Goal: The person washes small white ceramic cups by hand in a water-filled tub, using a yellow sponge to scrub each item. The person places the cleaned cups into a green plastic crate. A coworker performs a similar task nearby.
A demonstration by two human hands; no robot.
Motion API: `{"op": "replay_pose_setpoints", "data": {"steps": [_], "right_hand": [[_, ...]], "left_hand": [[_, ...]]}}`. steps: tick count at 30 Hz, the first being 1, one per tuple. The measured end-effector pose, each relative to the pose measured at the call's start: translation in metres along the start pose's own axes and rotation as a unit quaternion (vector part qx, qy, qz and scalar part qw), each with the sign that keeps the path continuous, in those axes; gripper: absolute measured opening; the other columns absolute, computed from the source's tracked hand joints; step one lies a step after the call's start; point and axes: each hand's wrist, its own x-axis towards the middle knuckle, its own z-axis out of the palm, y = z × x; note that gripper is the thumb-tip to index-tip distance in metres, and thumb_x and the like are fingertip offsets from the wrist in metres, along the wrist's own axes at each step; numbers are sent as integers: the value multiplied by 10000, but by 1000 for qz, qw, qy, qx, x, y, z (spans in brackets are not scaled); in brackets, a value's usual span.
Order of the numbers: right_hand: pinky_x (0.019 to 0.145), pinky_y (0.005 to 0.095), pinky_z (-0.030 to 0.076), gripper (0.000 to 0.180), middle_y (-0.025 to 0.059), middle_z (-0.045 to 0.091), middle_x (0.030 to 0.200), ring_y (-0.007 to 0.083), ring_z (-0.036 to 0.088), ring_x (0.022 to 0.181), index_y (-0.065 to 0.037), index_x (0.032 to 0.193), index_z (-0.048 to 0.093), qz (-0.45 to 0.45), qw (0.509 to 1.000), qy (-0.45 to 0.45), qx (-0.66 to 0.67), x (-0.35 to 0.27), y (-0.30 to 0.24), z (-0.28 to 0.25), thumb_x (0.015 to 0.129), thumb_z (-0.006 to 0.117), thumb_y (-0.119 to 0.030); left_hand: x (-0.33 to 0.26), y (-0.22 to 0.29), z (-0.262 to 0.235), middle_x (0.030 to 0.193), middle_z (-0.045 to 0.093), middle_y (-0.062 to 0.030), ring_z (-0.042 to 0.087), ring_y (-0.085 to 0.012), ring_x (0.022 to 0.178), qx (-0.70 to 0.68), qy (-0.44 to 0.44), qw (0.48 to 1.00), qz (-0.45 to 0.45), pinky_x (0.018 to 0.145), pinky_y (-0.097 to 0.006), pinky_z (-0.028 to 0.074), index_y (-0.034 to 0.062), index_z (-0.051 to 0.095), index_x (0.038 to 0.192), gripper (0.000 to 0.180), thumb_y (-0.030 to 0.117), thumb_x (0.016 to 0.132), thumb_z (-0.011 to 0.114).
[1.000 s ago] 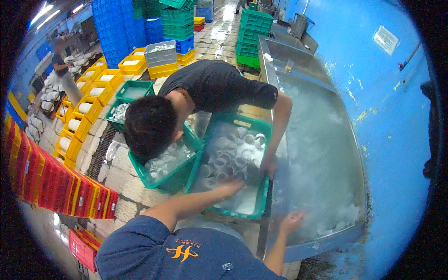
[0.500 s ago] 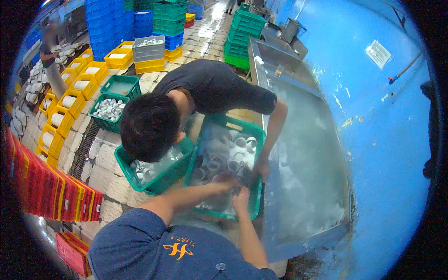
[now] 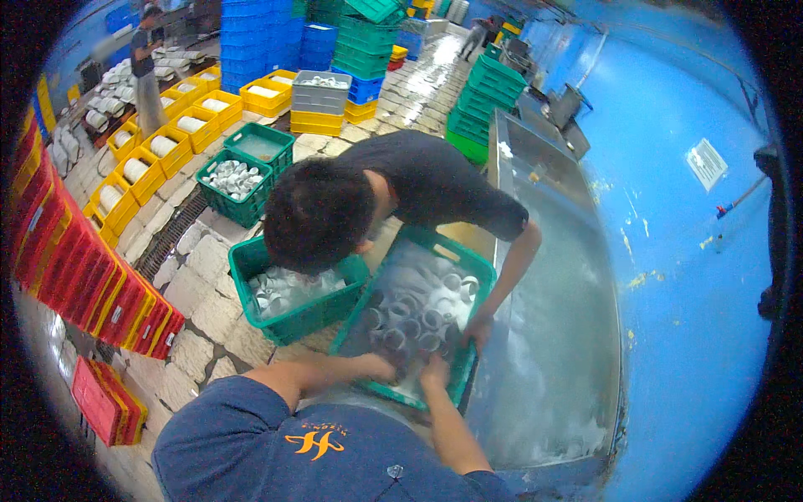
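Observation:
A green crate (image 3: 341, 339) holds many white, hollow, ring-like pieces (image 3: 431, 318) under a whitish haze. My left hand (image 3: 376, 368) is over its near edge, close to the nearest pieces, with its fingers blurred and mostly hidden. Just to the right, my right hand (image 3: 434, 372) reaches down among the pieces, its fingertips out of sight. Whether either hand grips a piece cannot be made out. Across the crate a co-worker in a dark shirt (image 3: 422, 171) bends over it, one hand (image 3: 478, 331) at the crate's right rim.
Left of the co-worker's head stands another green crate (image 3: 293, 330) of white pieces. A long metal tank (image 3: 615, 368) of cloudy liquid runs along the blue wall (image 3: 669, 276) at right. Stacked red crates (image 3: 92, 268) lean at far left. Yellow crates (image 3: 138, 171) with white rolls line the floor behind.
My hands, close together over the crate before, have moved apart, the left one back toward the near rim. The whole view has shifted, so the scene sits farther right and lower.

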Motion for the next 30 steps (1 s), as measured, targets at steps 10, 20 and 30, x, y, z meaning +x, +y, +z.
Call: {"op": "replay_pose_setpoints", "data": {"steps": [10,20,30], "right_hand": [[697,469,574,232,119,743,864,352,724,793,-130,901,753,-180,963,82,-184,21,28,30,904,612,-314],[891,468,496,386,221,673,1185,369,658,1033,-34,1274,637,-242,933,119,237,-8,11,14,920,600,-183],[663,412,567,340,96,630,1128,259,661,915,-85,1196,578,104,575,-117,803,-20,-1,-17,967,634,-330]], "left_hand": [[30,-31,24,1107,638,-221,609,-383,1042,-198,252,947,-27,873,-504,474,-37,602,1074,298,227,949,542],[64,-27,63,1106,665,-146,627,-296,1010,-416,415,794,-157,872,-454,507,21,633,1120,289,90,840,648],[59,25,-20,1263,551,-228,543,-453,1199,-326,364,848,-205,972,-505,464,15,537,1292,491,135,827,635]]}}
